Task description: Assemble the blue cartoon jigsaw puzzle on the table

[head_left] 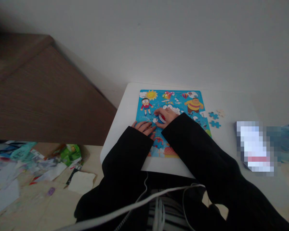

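Observation:
A blue cartoon jigsaw puzzle lies on a white table, mostly filled in, with figures, a sun and balloons printed on it. My left hand rests flat on its left lower part, fingers stretched out and holding nothing. Over the middle is my right hand, its fingers and thumb curved around a red and white puzzle piece at the printed face. The hand partly hides this piece, and it seems level with the puzzle. Several loose puzzle pieces lie just right of the puzzle, one of them pale side up.
A phone-like object, blurred out, lies on the white table at the right. A brown wooden cabinet stands at the left. Bags and papers litter the floor below it. A white cable crosses in front of my lap.

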A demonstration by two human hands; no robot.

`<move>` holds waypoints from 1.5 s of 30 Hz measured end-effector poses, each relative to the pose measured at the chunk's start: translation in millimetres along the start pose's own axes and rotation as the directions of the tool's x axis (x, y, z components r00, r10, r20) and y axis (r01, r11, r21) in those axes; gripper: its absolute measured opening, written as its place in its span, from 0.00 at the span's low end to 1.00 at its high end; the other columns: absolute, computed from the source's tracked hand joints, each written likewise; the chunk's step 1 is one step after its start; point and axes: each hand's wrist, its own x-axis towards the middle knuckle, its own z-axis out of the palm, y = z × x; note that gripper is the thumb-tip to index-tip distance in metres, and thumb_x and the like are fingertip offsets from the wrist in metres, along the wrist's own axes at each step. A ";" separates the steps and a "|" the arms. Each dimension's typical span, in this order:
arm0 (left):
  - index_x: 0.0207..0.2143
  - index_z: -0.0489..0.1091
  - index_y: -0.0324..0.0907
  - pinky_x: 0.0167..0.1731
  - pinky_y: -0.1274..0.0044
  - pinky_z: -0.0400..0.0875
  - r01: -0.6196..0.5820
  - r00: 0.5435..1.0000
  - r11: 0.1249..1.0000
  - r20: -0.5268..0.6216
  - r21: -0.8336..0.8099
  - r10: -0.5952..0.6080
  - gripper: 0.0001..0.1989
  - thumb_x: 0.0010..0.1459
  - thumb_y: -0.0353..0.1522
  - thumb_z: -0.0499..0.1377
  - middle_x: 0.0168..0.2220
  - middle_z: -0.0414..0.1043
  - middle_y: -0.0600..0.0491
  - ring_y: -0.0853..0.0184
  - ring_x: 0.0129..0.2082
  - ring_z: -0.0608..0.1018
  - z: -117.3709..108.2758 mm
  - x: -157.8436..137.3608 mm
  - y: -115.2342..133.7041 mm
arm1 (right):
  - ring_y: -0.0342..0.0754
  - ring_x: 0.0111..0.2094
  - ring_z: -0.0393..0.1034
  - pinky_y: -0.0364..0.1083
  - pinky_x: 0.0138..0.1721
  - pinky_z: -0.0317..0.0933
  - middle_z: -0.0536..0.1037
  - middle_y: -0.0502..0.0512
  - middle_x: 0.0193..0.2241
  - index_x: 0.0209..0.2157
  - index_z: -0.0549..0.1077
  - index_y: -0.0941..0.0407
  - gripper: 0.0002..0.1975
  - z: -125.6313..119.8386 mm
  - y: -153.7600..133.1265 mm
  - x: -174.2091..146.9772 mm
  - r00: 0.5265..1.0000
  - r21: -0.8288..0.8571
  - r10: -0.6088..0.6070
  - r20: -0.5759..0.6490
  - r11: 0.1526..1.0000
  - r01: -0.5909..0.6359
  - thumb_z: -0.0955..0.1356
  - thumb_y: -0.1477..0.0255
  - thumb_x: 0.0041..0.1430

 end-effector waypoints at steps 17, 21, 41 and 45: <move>0.45 0.70 0.44 0.52 0.64 0.56 0.058 0.998 0.998 -0.014 0.017 -0.058 0.15 0.57 0.37 0.55 0.47 0.71 0.49 0.60 0.47 0.71 1.0 -0.3 -0.4 | 0.40 0.20 0.67 0.40 0.22 0.63 0.74 0.50 0.20 0.29 0.74 0.57 0.10 8.1 10.3 3.2 0.887 0.575 0.447 0.121 0.697 -0.429 0.71 0.67 0.42; 0.46 0.69 0.43 0.52 0.65 0.56 0.071 0.997 0.997 -0.016 0.020 -0.071 0.15 0.57 0.37 0.54 0.47 0.71 0.49 0.60 0.48 0.71 2.8 -0.8 -1.1 | 0.41 0.19 0.68 0.41 0.21 0.65 0.76 0.51 0.20 0.30 0.74 0.57 0.09 10.6 9.6 2.1 0.853 0.654 0.509 0.114 0.608 -0.450 0.70 0.67 0.45; 0.48 0.67 0.42 0.53 0.65 0.54 0.078 0.996 0.997 0.032 0.021 -0.078 0.18 0.58 0.39 0.52 0.50 0.69 0.50 0.59 0.51 0.69 4.4 1.1 1.9 | 0.42 0.23 0.71 0.40 0.26 0.64 0.77 0.50 0.24 0.34 0.77 0.54 0.10 2.5 17.1 6.0 0.909 0.288 0.397 0.129 0.862 -0.417 0.70 0.72 0.45; 0.47 0.68 0.41 0.53 0.66 0.56 0.093 0.994 0.996 0.056 0.010 -0.093 0.18 0.58 0.40 0.52 0.49 0.69 0.49 0.59 0.51 0.69 3.1 2.3 1.4 | 0.39 0.21 0.68 0.38 0.24 0.61 0.77 0.49 0.23 0.34 0.78 0.55 0.10 -1.4 11.1 7.8 0.906 0.183 0.394 0.157 0.889 -0.419 0.70 0.73 0.45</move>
